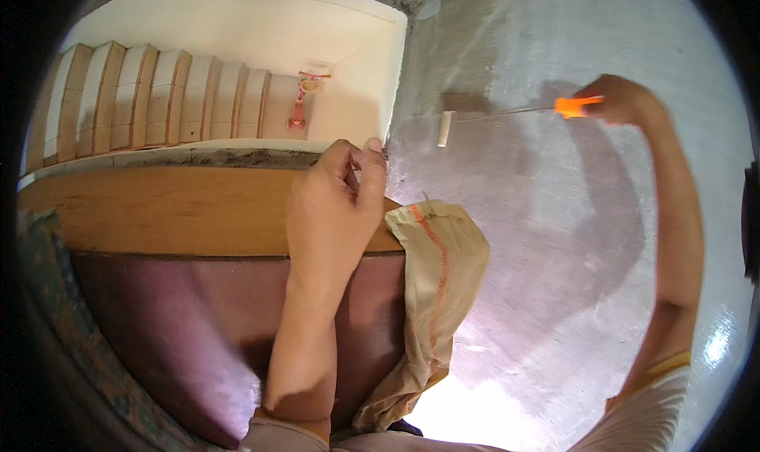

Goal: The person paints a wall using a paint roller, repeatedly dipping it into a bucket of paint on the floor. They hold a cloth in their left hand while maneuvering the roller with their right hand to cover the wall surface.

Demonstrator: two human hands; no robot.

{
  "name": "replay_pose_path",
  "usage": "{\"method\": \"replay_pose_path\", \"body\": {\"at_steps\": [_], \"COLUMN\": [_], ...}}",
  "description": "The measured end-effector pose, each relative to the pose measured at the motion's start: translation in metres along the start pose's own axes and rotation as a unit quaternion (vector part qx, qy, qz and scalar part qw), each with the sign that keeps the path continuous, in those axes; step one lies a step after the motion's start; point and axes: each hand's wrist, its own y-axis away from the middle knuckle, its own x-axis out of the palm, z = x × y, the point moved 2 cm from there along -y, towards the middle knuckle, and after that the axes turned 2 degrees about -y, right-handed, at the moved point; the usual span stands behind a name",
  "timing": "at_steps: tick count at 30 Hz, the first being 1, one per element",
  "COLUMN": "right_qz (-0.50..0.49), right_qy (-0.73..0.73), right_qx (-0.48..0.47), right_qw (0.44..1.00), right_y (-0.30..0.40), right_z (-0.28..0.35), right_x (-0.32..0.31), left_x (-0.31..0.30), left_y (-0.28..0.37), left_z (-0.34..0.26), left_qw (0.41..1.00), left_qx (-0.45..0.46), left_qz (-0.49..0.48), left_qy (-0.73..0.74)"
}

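Note:
My right hand (620, 99) grips an orange object (571, 107) in front of the grey plastered wall. From it a thin dark shaft or line (528, 111) runs left and fades toward a short pale strip (445, 129) on the wall; whether it reaches the strip is unclear. My left hand (347, 176) is raised over the edge of a brown wooden top (178, 208), near the wall corner. Its thumb and bent fingers are close together; a small dark spot shows by the thumb, and I cannot tell whether anything is pinched.
A beige cloth (445, 262) with an orange stitched stripe hangs over the right end of the reddish-brown furniture (178, 309). Beyond a low ledge (237, 157), tiled stairs (136, 96) lie at the upper left, with a pink child's scooter (298, 104) beside them. Patterned fabric (77, 291) is at the left rim.

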Motion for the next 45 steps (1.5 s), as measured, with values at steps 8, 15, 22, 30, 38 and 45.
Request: {"method": "replay_pose_path", "body": {"at_steps": [8, 15, 22, 30, 38, 45], "right_qz": [-0.166, -0.155, -0.063, -0.041, 0.021, -0.064], "right_qy": [-0.045, 0.046, 0.118, 0.031, 0.147, 0.091], "right_qx": [0.065, 0.024, -0.047, 0.004, -0.089, 0.099], "right_qw": [0.983, 0.987, 0.99, 0.999, 0.985, 0.989], "right_y": [0.136, 0.06, -0.118, -0.178, -0.096, 0.057], "right_z": [-0.127, -0.021, 0.072, 0.155, 0.044, -0.029], "right_x": [-0.097, -0.062, 0.052, 0.12, 0.033, -0.07], "left_x": [0.006, -0.002, 0.002, 0.006, 0.006, 0.005], "left_y": [0.0, 0.0, -0.002, 0.001, 0.002, 0.0], "left_z": [-0.002, -0.006, -0.007, -0.003, -0.001, -0.003], "left_qw": [1.0, 1.0, 1.0, 0.999, 1.0, 0.999], "left_qx": [0.014, 0.006, 0.002, 0.037, 0.006, 0.001], "left_qz": [0.003, -0.001, 0.016, 0.009, 0.027, 0.03], "left_qy": [0.004, 0.005, -0.015, -0.034, -0.002, -0.022]}}
